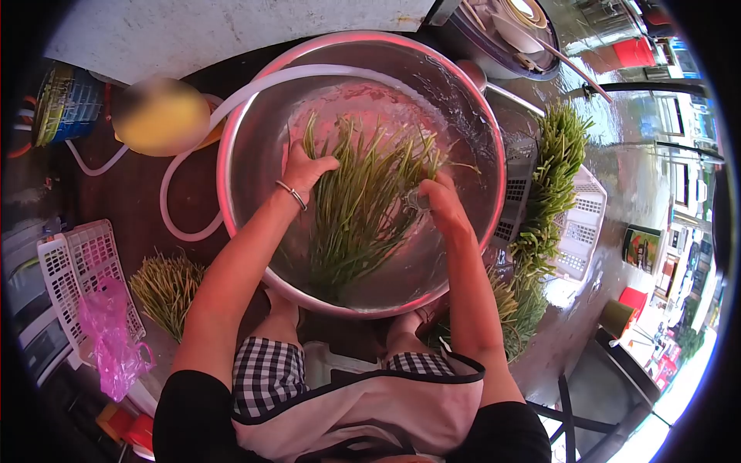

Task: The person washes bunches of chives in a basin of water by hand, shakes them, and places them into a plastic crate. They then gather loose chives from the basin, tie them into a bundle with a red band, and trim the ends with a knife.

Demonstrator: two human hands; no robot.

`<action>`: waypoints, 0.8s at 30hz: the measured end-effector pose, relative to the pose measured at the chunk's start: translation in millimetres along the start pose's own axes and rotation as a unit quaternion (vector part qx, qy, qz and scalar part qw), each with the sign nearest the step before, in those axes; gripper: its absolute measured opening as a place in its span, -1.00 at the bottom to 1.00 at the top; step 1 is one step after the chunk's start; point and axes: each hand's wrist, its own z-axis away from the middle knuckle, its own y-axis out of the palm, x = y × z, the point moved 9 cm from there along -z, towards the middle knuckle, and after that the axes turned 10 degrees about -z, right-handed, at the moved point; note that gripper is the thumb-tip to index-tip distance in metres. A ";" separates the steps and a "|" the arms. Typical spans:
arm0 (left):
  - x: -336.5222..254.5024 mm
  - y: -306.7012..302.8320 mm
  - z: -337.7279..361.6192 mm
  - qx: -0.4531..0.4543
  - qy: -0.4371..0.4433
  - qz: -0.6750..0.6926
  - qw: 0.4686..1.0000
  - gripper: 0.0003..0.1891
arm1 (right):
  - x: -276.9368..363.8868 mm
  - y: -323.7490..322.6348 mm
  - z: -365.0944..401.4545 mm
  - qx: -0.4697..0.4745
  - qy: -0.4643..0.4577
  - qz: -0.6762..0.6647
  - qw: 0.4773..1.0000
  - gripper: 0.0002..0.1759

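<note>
A large round metal basin point(231, 181) with water in it stands in front of me. Inside it, a loose bunch of long, thin green vegetable stalks point(363, 208) fans out toward my body, pale cut ends facing away. My left hand point(307, 168), with a bangle at the wrist, grips the bunch's left side; its thumb lies over the stalks and the other fingers are mostly hidden. At the right side, my right hand point(441, 197) is closed around more of the stalks. A white hose point(309, 71) crosses the basin's far rim, with its end inside.
Cut green stalks point(559, 147) are heaped on white plastic crates point(583, 224) at right. Another bundle point(168, 289) lies left, near a crate point(85, 262) with a pink plastic bag point(112, 336). A tub of utensils point(513, 35) stands far right. The floor point(610, 139) is wet.
</note>
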 end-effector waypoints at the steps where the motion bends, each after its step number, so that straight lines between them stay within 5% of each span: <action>1: -6.8 2.0 -2.6 0.048 0.004 0.046 0.998 -0.59 | -3.1 -3.8 -4.5 -0.014 0.016 -0.061 0.998 -0.59; 4: -15.8 20.5 5.7 0.168 -0.101 0.122 0.973 -0.54 | 5.9 9.9 -11.6 0.007 0.033 -0.149 0.988 -0.52; 7: -21.1 42.1 5.3 0.185 -0.077 0.166 0.966 -0.52 | 3.4 37.0 -31.6 0.008 0.030 -0.152 0.988 -0.41; 15: 8.4 35.4 8.8 0.061 -0.102 0.073 0.990 -0.54 | -23.3 58.4 -27.7 -0.015 0.070 -0.238 0.969 -0.49; 19: 28.4 60.4 28.7 0.112 -0.151 0.095 0.978 -0.54 | -40.2 79.1 -7.1 0.033 0.070 -0.223 0.972 -0.56; 24: -27.3 73.8 66.8 0.253 -0.065 0.247 0.933 -0.64 | 0.3 86.0 30.3 0.075 -0.020 -0.233 0.969 -0.52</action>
